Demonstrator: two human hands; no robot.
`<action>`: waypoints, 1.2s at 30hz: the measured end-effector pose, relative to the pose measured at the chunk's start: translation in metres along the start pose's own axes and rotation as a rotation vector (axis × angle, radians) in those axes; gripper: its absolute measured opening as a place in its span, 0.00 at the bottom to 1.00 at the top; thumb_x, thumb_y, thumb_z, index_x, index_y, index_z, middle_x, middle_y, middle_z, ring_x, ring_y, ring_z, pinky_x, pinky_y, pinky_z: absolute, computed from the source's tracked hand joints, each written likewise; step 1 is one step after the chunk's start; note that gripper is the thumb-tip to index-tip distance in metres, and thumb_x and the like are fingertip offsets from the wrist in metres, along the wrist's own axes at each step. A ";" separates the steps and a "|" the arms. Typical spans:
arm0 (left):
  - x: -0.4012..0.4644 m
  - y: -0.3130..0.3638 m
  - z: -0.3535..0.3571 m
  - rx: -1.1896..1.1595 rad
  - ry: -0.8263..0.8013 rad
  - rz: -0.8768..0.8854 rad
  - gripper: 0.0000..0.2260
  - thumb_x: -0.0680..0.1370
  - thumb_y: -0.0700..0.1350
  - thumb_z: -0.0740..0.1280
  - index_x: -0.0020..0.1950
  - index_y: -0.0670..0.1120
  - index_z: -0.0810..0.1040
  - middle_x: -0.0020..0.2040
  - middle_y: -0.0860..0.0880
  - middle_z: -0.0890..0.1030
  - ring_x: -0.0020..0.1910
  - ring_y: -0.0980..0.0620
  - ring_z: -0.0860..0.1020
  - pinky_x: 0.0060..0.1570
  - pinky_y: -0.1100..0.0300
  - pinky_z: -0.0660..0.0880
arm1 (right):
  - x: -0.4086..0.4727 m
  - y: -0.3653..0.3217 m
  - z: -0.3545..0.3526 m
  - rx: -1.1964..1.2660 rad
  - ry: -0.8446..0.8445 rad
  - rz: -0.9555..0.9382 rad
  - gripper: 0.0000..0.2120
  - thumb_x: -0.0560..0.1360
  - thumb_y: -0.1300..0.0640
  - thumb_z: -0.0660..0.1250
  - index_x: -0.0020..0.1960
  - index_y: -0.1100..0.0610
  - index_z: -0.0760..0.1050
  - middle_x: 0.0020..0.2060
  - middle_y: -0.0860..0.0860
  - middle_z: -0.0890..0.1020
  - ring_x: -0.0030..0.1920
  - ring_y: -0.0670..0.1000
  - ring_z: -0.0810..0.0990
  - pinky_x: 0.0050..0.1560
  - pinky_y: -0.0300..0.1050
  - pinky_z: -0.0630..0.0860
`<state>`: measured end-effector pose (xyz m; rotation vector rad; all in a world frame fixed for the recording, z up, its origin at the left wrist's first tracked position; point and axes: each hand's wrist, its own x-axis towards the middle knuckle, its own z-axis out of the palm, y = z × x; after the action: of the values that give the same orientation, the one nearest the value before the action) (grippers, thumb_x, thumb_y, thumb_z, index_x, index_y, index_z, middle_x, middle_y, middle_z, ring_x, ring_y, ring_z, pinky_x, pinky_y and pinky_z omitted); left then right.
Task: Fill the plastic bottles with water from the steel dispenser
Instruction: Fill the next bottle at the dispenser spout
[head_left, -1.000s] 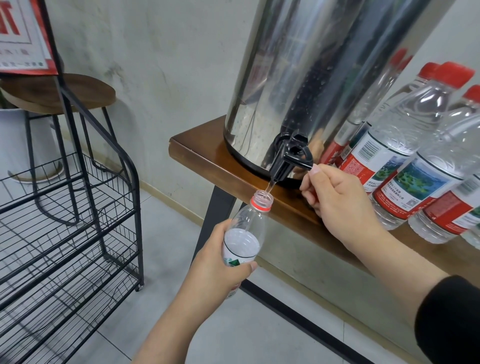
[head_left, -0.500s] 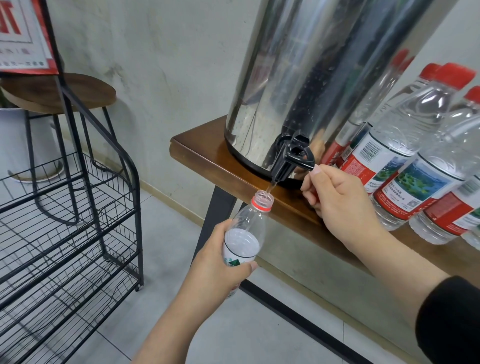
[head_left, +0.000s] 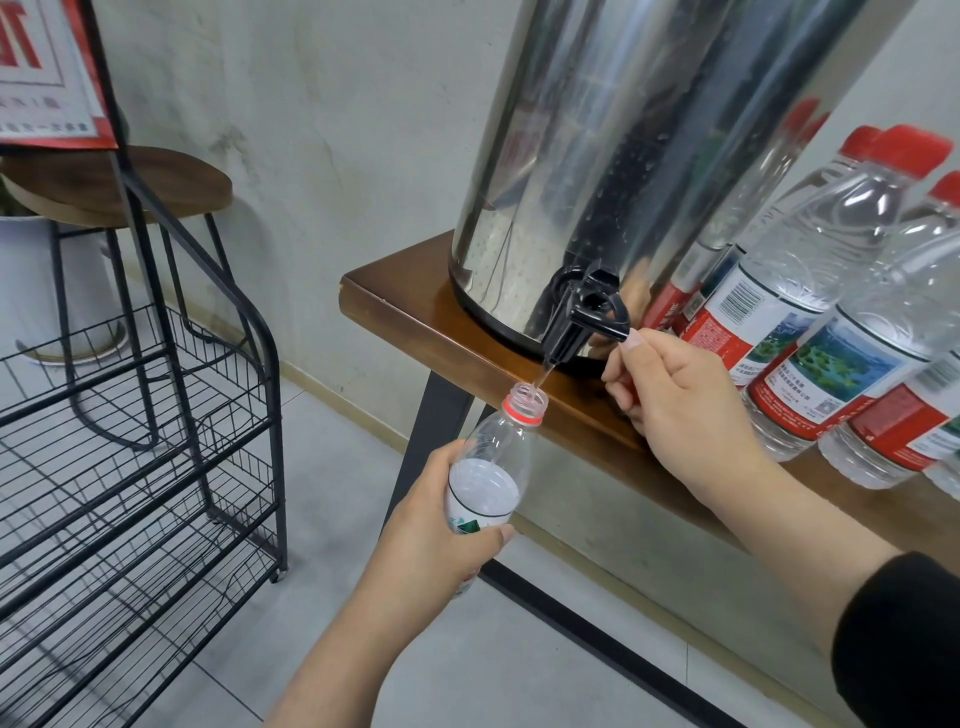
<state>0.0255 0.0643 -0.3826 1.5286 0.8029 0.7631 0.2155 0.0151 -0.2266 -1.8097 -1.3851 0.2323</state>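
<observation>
An uncapped plastic bottle (head_left: 491, 467) is being held by the left hand (head_left: 441, 525) below the edge of the wooden table (head_left: 395, 306). The fingers are being wrapped around its lower body, over the label, and the thumb (head_left: 496, 532) is being pressed on the front of it. The bottle is being kept slightly tilted, with its open mouth and red neck ring just under the black tap (head_left: 582, 322) of the steel dispenser (head_left: 623, 156). A thin stream of water (head_left: 543, 371) is being poured from the tap into the bottle mouth. The upper part of the bottle is looking clear; the water level inside cannot be told.

The tap lever is being pressed by the right hand (head_left: 685, 400), with the fingertip touching its end and the other fingers being curled in. Something small and red is being kept inside these curled fingers, but what it is cannot be told. A dark sleeve (head_left: 898, 639) is being seen on the right forearm.

The dispenser is standing on the table near its left end. Beside it on the right, several capped water bottles (head_left: 831, 291) with red caps and red labels are being kept close together, and they are being reflected in the steel wall. On the left, a black wire rack (head_left: 135, 452) is standing on the tiled floor, with a wooden stool (head_left: 119, 187) behind it.
</observation>
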 end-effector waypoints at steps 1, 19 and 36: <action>0.000 0.000 0.000 0.001 0.001 0.001 0.33 0.72 0.45 0.79 0.67 0.68 0.68 0.58 0.66 0.79 0.59 0.63 0.78 0.50 0.71 0.76 | 0.000 0.000 0.000 -0.001 0.001 -0.002 0.20 0.85 0.51 0.55 0.38 0.52 0.75 0.29 0.52 0.76 0.29 0.49 0.70 0.35 0.46 0.67; 0.001 -0.002 -0.001 0.019 -0.005 0.005 0.33 0.71 0.45 0.79 0.69 0.66 0.68 0.59 0.65 0.79 0.61 0.63 0.78 0.53 0.69 0.77 | 0.000 -0.002 0.000 -0.022 -0.002 -0.013 0.20 0.85 0.52 0.56 0.37 0.52 0.75 0.29 0.52 0.76 0.29 0.49 0.71 0.35 0.47 0.68; 0.000 0.000 0.000 0.039 -0.001 -0.007 0.33 0.72 0.45 0.79 0.69 0.65 0.67 0.59 0.64 0.79 0.59 0.63 0.78 0.45 0.76 0.73 | 0.000 0.000 0.000 -0.017 0.000 -0.024 0.20 0.86 0.51 0.55 0.38 0.52 0.75 0.29 0.52 0.76 0.29 0.49 0.71 0.35 0.46 0.69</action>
<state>0.0253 0.0639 -0.3824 1.5598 0.8263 0.7455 0.2149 0.0153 -0.2267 -1.8054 -1.4121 0.2089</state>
